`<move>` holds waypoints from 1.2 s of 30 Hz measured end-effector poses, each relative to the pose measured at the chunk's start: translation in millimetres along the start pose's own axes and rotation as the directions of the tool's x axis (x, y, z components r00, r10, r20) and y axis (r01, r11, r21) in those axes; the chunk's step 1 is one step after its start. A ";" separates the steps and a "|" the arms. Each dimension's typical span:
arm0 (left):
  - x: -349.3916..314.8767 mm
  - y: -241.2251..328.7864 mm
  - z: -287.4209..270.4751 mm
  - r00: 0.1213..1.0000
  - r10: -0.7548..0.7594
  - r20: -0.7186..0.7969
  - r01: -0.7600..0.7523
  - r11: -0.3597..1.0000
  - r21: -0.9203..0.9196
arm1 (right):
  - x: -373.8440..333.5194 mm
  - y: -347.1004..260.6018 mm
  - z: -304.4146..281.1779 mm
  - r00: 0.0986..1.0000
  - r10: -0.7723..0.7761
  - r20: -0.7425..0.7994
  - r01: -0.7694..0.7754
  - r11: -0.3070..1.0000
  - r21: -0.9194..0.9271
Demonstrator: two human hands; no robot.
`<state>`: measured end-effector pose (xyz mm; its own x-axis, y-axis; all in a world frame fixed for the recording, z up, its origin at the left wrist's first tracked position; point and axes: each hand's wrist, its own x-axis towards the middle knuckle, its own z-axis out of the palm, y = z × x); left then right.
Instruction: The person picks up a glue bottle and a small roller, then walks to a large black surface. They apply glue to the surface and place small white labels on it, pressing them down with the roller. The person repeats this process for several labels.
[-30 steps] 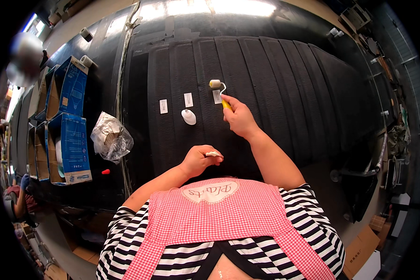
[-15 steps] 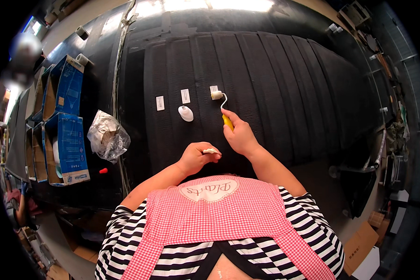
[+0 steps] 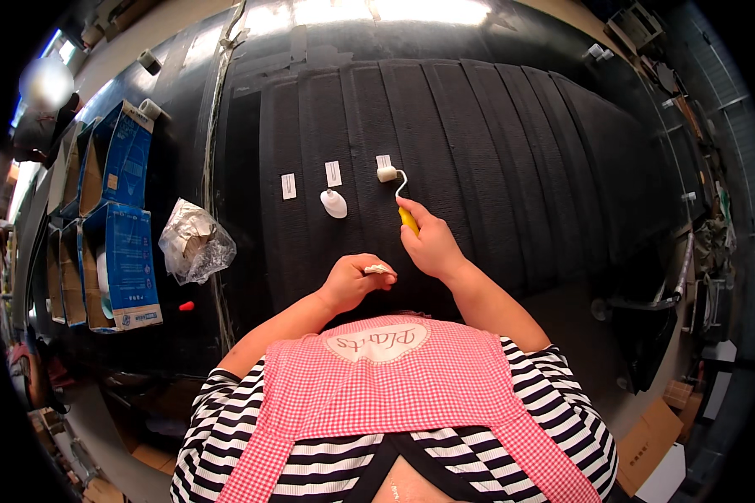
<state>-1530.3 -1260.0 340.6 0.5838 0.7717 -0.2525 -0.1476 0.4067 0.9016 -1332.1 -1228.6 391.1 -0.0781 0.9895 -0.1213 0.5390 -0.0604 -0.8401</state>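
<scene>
My right hand (image 3: 432, 241) is wrapped round the yellow handle of a small paint roller (image 3: 387, 174). The white roller head lies against the lower edge of a white label (image 3: 383, 161) on black ribbed sheeting (image 3: 478, 193). Two more white labels, one in the middle (image 3: 334, 173) and one at the left (image 3: 288, 186), lie in a row with it. Just below the middle label is a white squeeze bottle (image 3: 334, 204) with a nozzle. Close to my body, my left hand (image 3: 356, 282) is closed on a small stack of pale labels (image 3: 379, 270).
Left of the sheeting lies a crumpled clear plastic bag (image 3: 196, 241). Beyond it stand blue cardboard bins (image 3: 128, 264), with a small red cap (image 3: 187, 307) nearby. A white roll (image 3: 149, 108) sits behind the bins. A person (image 3: 38, 126) shows at the far left.
The roller head has slid slightly toward me, uncovering more of the right label. My left hand has hardly moved. At the far left, a person has come into view.
</scene>
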 end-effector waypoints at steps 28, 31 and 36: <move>-10.3 23.5 7.6 0.968 -0.238 -0.085 0.216 0.954 -0.209 | -73.3 20.9 12.1 0.993 -0.074 -0.097 0.116 0.810 0.575; -23.5 30.2 13.4 0.963 -0.257 -0.086 0.214 0.915 -0.341 | -80.8 17.1 17.1 0.989 -0.102 -0.104 0.144 0.798 0.585; -35.5 43.3 19.9 0.966 -0.213 -0.145 0.160 0.937 -0.312 | -88.5 16.4 27.4 0.985 -0.122 -0.118 0.165 0.856 0.489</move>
<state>-1541.5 -1279.5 395.6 0.4798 0.7298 -0.4869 -0.2943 0.6567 0.6943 -1339.2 -1320.7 373.5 -0.0440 0.9980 0.0456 0.0383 0.0473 -0.9981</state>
